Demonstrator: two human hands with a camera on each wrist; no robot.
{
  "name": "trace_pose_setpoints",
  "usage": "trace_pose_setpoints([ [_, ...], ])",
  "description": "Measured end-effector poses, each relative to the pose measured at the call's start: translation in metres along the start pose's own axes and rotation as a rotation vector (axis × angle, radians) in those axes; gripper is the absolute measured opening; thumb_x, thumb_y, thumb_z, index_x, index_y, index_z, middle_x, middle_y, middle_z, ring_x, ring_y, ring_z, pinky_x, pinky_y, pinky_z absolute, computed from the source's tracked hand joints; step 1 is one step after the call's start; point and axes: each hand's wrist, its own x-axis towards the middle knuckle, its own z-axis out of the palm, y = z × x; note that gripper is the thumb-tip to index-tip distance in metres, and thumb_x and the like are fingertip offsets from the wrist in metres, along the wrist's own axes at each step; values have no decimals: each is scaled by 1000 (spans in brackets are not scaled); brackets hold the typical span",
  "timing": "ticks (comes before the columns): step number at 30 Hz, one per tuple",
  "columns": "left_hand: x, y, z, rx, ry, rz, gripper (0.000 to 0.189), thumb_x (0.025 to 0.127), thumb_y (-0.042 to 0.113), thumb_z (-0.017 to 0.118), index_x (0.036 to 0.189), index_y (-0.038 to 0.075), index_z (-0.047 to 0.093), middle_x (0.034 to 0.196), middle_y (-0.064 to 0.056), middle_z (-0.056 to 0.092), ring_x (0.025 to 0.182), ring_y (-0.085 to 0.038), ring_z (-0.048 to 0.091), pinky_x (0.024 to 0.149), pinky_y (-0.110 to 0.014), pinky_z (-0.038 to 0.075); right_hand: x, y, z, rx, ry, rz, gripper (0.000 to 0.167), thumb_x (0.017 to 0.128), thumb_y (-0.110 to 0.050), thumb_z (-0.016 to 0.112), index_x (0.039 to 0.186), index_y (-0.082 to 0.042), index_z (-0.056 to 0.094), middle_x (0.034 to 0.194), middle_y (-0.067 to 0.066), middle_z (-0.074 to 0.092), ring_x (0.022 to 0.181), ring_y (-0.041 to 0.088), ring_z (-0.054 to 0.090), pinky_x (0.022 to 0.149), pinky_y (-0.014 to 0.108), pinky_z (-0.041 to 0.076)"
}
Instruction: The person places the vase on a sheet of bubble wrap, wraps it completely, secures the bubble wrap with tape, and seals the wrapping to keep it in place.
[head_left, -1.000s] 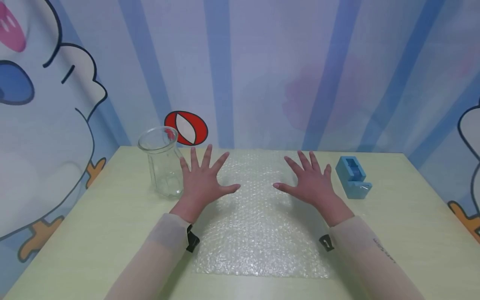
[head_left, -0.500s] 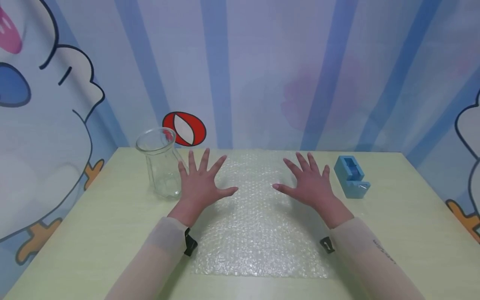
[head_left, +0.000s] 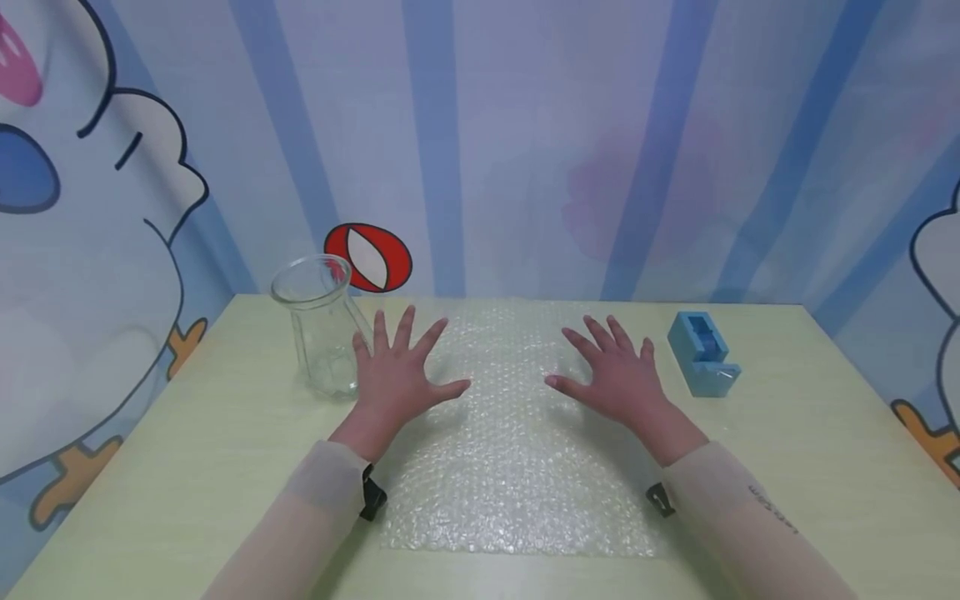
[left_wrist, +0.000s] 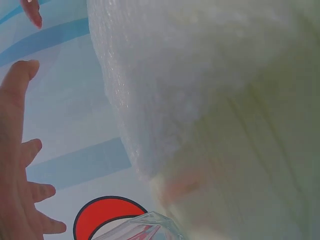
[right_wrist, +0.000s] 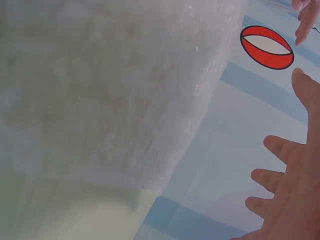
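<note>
Seemingly nothing is done and everything is left, with 3 things unheld: flat bubble wrap (head_left: 517, 475) beneath the spread left grip (head_left: 392, 379) and right grip (head_left: 621, 379), an upright glass jar (head_left: 317, 329) just left of the former, a blue tape dispenser (head_left: 701, 358) right of the latter.

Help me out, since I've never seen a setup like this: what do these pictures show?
There is no machine here, just a person's bare left hand and right hand. The wide picture is taken from the person's head, looking forward and down; the two tilted close-ups are taken from the left and right wrists. On the table lies a flat sheet of bubble wrap. A clear glass jar stands upright on the person's left, and a blue tape dispenser sits on the right. Both hands have their fingers spread and hold nothing.
</note>
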Motion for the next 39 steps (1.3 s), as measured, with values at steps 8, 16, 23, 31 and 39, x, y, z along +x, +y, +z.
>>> trace_pose_setpoints([
  [8,-4,-1,0,4,5,-8,90,85,69,64,160,31,34,171,-16,21,157,-52,15,121,-76,18,-2,0,5,-8,26,-42,77,96,-55,60,157,-13,40,167,21,32,156,47,23,116,79,23],
  [16,-9,-2,-2,-3,22,2,90,85,67,66,159,27,36,168,-18,28,154,-53,22,118,-72,28,-4,-4,2,2,54,-118,76,94,-55,61,154,-12,44,164,22,37,152,47,32,114,75,31],
  [23,-15,-7,-3,12,58,19,88,85,66,67,158,26,40,166,-18,33,153,-49,27,117,-70,32,3,-8,6,-16,60,-195,71,97,-49,63,154,-10,45,162,21,40,149,45,38,114,68,37],
  [31,-22,-12,-4,-9,86,22,90,83,65,71,157,22,42,163,-20,37,152,-46,31,116,-71,33,5,-16,8,-33,83,-238,71,95,-53,63,152,-11,49,160,19,44,149,43,40,115,65,38],
  [39,-27,-18,-6,-8,90,19,89,84,64,70,156,21,42,161,-20,39,150,-44,35,114,-70,35,6,-26,6,-33,57,-264,72,95,-53,63,153,-13,47,161,18,43,150,41,39,116,65,37],
])
